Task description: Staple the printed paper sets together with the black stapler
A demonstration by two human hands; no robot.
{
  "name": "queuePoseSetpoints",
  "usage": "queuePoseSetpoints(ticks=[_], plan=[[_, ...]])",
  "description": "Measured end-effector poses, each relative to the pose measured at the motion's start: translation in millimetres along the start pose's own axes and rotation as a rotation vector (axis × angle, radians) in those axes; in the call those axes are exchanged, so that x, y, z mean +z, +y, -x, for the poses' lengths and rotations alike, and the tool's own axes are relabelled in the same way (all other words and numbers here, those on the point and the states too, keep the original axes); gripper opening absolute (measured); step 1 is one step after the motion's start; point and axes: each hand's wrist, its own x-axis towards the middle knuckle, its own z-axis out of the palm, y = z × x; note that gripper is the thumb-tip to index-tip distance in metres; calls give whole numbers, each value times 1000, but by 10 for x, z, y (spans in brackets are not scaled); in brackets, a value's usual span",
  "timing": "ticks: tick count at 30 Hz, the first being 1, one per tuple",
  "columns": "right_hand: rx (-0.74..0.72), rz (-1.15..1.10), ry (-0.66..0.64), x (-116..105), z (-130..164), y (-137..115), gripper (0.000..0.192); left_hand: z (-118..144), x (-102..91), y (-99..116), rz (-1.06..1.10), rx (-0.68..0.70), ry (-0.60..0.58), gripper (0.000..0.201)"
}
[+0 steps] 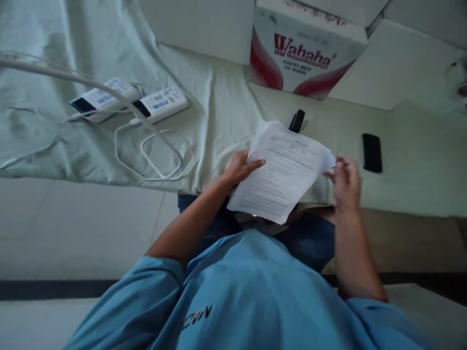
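A small stack of printed paper sheets (279, 170) tilts over the table's front edge, above my lap. My left hand (242, 167) is closed on the stack's left edge, with the thumb lying on top of the print. At the upper right corner of the sheets, my right hand (346, 182) is slightly blurred. Its thumb and fingers are bent but apart, with the fingertips close to the paper corner; whether they touch it I cannot tell. Just behind the sheets lies a black stapler-like object (297, 121), partly covered by paper.
A black phone (372, 153) lies to the right on the green tablecloth (226, 107). At the back stands a Wahaba-labelled carton (302, 53). Two white devices, a left one (105, 98) and a right one (162, 103), lie at left among looped white cables (160, 176).
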Motion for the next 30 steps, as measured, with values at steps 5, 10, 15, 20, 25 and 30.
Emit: queuePoseSetpoints(ticks=[5,10,15,20,25,30], plan=[[77,-112,-44,335,217,332,72,61,37,73,354,-111,43,52],[75,62,15,416,400,412,41,16,17,101,478,-297,111,48],[93,49,-23,349,386,413,38,-50,-36,38,623,-421,128,46],[72,16,54,353,359,372,43,-77,-53,6,694,-467,107,56],[33,47,135,351,357,309,48,-53,-2,-11,590,-415,180,67],[62,31,169,370,347,278,50,-5,56,-23,514,-331,246,64]])
